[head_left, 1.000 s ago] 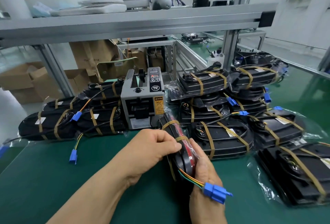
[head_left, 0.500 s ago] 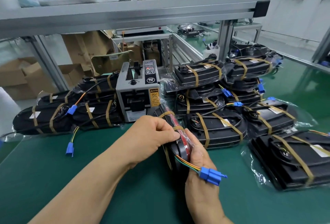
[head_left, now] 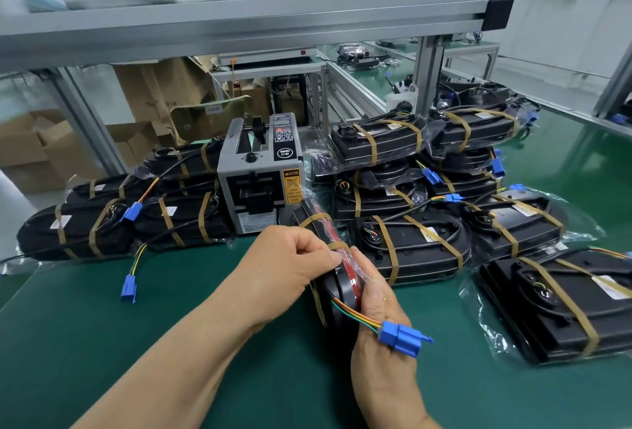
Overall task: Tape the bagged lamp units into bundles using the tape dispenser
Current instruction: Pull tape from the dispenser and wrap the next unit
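Both hands have hold of one bagged lamp bundle (head_left: 342, 288) that's stood up on its edge on the green mat (head_left: 136, 343), just in front of the tape dispenser (head_left: 260, 175). Left hand (head_left: 284, 264) comes in from the left with the fingers curled in tight, fingertips right at a brown tape band (head_left: 337, 245) crossing the top edge, looks like a pinch there tbh. Right hand (head_left: 383, 326) cups the near right side, thumb lying up along the plastic bag, and the fingers are hidden behind it so can't say how far they wrap. A blue connector (head_left: 403, 338) on orange, yellow and green wires (head_left: 355, 314) comes out of the bundle and rests on top of the right hand. Over on the near right a flat taped bundle (head_left: 564, 309) lies on the mat in its crinkly bag. Further back there's a whole pile of taped bundles (head_left: 410, 244) stacked right of the dispenser, and another row of them (head_left: 102, 227) to its left, with a loose blue plug (head_left: 129, 286) trailing off onto the mat. Dispenser itself is a grey box with a yellow caution sticker on the front. Behind all that, cardboard boxes (head_left: 164, 90), and an aluminium shelf beam (head_left: 239, 25) running across overhead
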Tool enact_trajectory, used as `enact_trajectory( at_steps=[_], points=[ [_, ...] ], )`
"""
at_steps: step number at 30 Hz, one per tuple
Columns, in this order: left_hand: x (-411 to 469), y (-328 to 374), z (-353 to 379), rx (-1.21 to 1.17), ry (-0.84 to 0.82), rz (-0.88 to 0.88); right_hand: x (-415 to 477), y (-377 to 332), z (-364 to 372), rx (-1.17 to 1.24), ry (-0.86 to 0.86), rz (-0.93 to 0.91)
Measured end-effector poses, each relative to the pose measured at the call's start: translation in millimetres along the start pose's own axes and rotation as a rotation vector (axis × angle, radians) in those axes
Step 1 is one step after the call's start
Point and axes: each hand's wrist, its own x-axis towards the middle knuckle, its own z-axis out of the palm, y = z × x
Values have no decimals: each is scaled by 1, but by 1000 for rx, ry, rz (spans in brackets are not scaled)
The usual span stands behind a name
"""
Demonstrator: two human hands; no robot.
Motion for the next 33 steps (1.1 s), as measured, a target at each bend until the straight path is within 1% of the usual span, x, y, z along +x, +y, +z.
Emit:
enact_trajectory(
  at_steps=[1, 2, 3, 6, 10, 14, 18, 21, 23, 27, 33],
  points=[
    [0, 0, 1, -9, 3, -4, 0, -5, 9, 54, 31, 41],
    [0, 0, 1, -5, 7, -3, -6, 0, 5, -7, 20, -16],
    [-1, 1, 1, 9, 11, 0, -9, 4, 6, -9, 45, -37],
    [-1, 0, 1, 47, 20, 14, -6, 16, 4, -7, 41, -87],
    [-5, -3, 0, 131, 52, 34, -7, 15, 3, 2, 27, -109],
    [-8, -7, 1, 143, 81, 48, -5, 12, 2, -23, 16, -96],
    [-9, -8, 3, 95, 81, 34, -5, 14, 1, -36, 28, -93],
    [-8, -5, -1, -93, 40, -15, -6, 12, 2, -47, 32, -101],
    [-7, -5, -5, -133, -5, -22, -6, 11, 2, -54, 34, -95],
    [-6, -4, -7, -111, -60, 1, -7, 10, 3, -30, 30, -88],
    [-5, -3, -5, 20, -26, 55, -7, 10, 4, 5, 59, -76]
  ],
)
